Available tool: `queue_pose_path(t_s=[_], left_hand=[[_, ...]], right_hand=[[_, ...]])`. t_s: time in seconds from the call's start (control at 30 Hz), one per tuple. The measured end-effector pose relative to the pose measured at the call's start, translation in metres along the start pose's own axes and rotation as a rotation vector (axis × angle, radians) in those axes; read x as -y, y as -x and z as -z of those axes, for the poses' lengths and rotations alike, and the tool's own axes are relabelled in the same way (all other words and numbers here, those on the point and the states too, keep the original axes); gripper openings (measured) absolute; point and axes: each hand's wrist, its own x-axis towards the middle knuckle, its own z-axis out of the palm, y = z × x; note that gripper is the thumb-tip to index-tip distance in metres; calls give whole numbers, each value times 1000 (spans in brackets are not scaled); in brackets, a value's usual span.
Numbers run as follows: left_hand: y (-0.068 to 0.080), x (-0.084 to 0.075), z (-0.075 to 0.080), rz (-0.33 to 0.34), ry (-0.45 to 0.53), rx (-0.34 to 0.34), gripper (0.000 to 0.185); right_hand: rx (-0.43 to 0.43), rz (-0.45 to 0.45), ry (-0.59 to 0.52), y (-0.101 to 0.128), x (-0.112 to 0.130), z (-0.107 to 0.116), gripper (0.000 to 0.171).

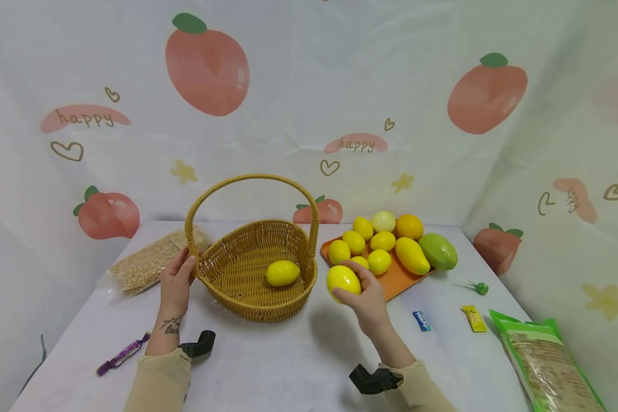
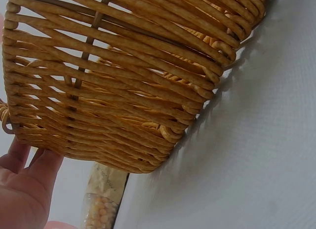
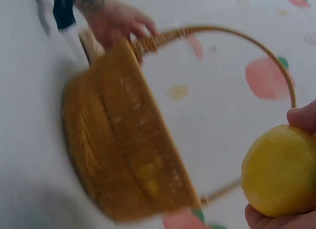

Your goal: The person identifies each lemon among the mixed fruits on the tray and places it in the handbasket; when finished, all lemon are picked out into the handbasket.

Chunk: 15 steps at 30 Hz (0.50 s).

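So right now you've got your right hand (image 1: pixel 363 297) wrapped around a yellow lemon (image 1: pixel 343 280), fingers curled under and around it, holding it up off the table in the gap between the wicker basket (image 1: pixel 237 286) and the orange tray (image 1: pixel 399 277). The right wrist view shows the same lemon (image 3: pixel 279 171) pinched between thumb and palm, with the basket (image 3: pixel 118 140) off to the side, though it's pretty blurry. Your left hand (image 1: pixel 176 280) is resting against the basket's left rim near where the handle joins; the fingers look fairly straight, pressing on the weave rather than gripping it, and in the left wrist view only the fingertips (image 2: pixel 22 162) show at the basket wall (image 2: pixel 123 91). There's already one lemon inside the basket (image 1: pixel 282 273), lying on the bottom toward the right side. The tray holds more lemons plus an orange (image 1: pixel 409 226), a green mango (image 1: pixel 438 251) and a yellow mango (image 1: pixel 412 255). My read: you're mid-carry, fruit picked and not yet placed. The next bit looks like swinging it left over the rim, staying clear of the handle arch, and lowering it beside the first lemon so it doesn't roll. Keep that left hand steadying the basket.
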Motion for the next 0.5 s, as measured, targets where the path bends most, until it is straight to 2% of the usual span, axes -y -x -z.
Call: queue_pose_path(t_s=[0.2,0.37,0.5], left_hand=[[1,0,-1,-12,4,-14,48],[-1,1,-1,-29,10,-1,50],[-2,1,1,-25,13,8,51]], right_hand=[[194,22,-76,-1,4,-49,56],[246,26,-23,-25,9,-88,54],[237,12,-6,-55,12,-116,54]])
